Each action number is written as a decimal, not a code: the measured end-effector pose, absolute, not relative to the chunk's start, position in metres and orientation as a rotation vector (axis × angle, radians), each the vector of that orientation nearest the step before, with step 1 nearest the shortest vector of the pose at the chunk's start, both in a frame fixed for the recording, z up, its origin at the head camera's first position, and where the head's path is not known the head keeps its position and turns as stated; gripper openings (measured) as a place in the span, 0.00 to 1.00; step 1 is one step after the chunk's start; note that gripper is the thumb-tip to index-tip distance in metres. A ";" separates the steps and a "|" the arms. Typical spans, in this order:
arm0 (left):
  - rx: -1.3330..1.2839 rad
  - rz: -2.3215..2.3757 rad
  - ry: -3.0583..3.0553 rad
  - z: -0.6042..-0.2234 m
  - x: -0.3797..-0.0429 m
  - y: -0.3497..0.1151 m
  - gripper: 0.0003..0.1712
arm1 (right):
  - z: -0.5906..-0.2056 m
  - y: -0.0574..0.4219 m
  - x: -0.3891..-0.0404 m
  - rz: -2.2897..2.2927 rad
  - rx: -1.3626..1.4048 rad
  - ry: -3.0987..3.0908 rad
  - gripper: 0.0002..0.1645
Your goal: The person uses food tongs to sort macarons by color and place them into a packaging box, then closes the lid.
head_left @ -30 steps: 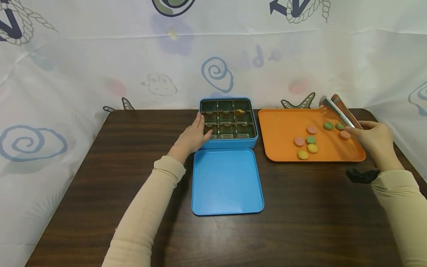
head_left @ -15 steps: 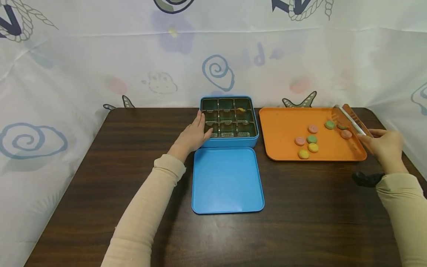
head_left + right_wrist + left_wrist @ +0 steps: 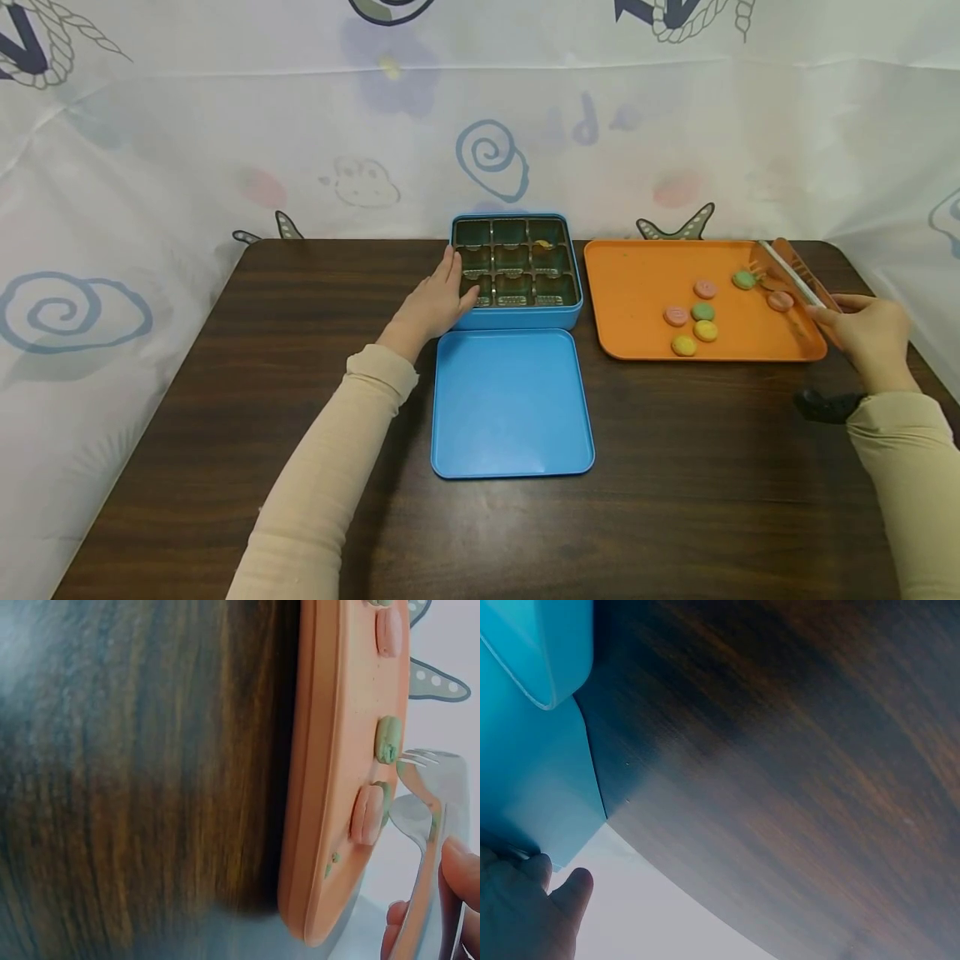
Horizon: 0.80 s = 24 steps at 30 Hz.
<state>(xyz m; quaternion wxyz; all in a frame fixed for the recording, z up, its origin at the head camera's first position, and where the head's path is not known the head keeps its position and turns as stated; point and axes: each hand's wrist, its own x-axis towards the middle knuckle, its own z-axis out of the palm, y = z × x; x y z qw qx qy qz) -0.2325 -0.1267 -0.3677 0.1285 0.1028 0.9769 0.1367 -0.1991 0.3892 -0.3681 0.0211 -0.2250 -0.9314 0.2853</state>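
In the head view my right hand (image 3: 873, 337) grips metal serving tongs (image 3: 793, 275) over the right end of the orange tray (image 3: 637, 287). In the right wrist view the tongs show a fork tip and a spoon tip. The fork tines are close beside a green macaron (image 3: 388, 739). A pink macaron (image 3: 367, 815) partly hides another green one (image 3: 385, 796) near the spoon. My left hand (image 3: 431, 304), fingers straight, rests on the left rim of the blue box (image 3: 517, 318). The box has several compartments; a small yellow thing (image 3: 543, 244) shows in the back right one.
More pink, green and yellow macarons (image 3: 705, 331) lie around the tray's middle. A flat blue lid (image 3: 513, 404) lies on the dark wooden table (image 3: 667, 483) in front of the box. A patterned white cloth (image 3: 315, 100) hangs behind the table.
My right hand has moved right and toward me, and the tongs have come down lower over the green and pink macarons. My left hand stays on the box.
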 end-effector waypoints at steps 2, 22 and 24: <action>0.304 0.391 2.844 -0.368 -0.233 -0.127 0.42 | -0.369 0.389 -0.199 0.868 -0.686 -2.886 0.36; 0.303 0.408 2.838 -0.369 -0.233 -0.127 0.43 | -0.376 0.393 -0.199 0.801 -0.642 -2.862 0.34; 0.300 0.413 2.836 -0.369 -0.233 -0.127 0.43 | -0.376 0.395 -0.200 0.799 -0.634 -2.856 0.34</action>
